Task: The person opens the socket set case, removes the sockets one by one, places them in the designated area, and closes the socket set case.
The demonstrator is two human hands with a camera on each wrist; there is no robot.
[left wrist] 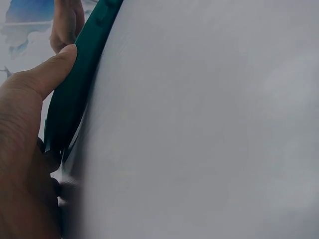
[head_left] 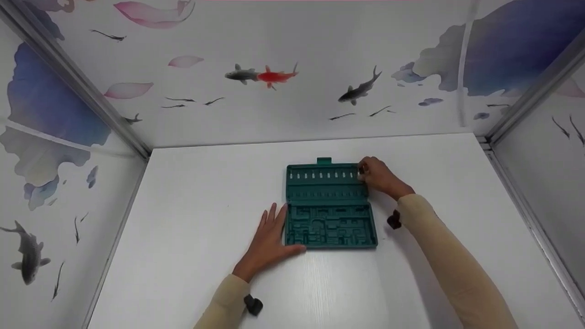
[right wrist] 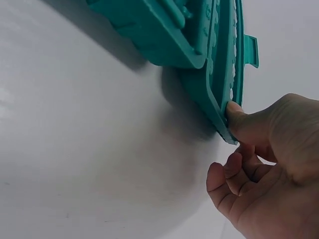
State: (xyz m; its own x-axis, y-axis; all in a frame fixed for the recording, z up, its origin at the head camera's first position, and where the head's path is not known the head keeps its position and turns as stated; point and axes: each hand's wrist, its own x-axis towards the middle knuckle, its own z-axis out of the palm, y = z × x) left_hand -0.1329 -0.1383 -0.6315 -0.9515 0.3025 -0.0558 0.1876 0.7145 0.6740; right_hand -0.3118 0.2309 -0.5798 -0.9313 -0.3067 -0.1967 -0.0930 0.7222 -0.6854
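A dark green plastic case (head_left: 331, 226) lies unfolded on the white table, its moulded tray on the near side and its lid (head_left: 327, 188) on the far side. A row of small pale slots runs along the lid. My left hand (head_left: 267, 240) rests with spread fingers along the tray's left side, thumb at the front edge; the left wrist view has that thumb on the case's green wall (left wrist: 75, 94). At the lid's far right corner my right hand (head_left: 379, 177) pinches the edge, thumb (right wrist: 241, 122) on the inner side and the other fingers curled below.
A latch tab (head_left: 324, 161) sticks out from the lid's far edge. The white table (head_left: 196, 205) extends around the case. Panels printed with fish and petals (head_left: 301, 114) stand behind and at both sides. Dark devices (head_left: 394, 219) sit at both wrists.
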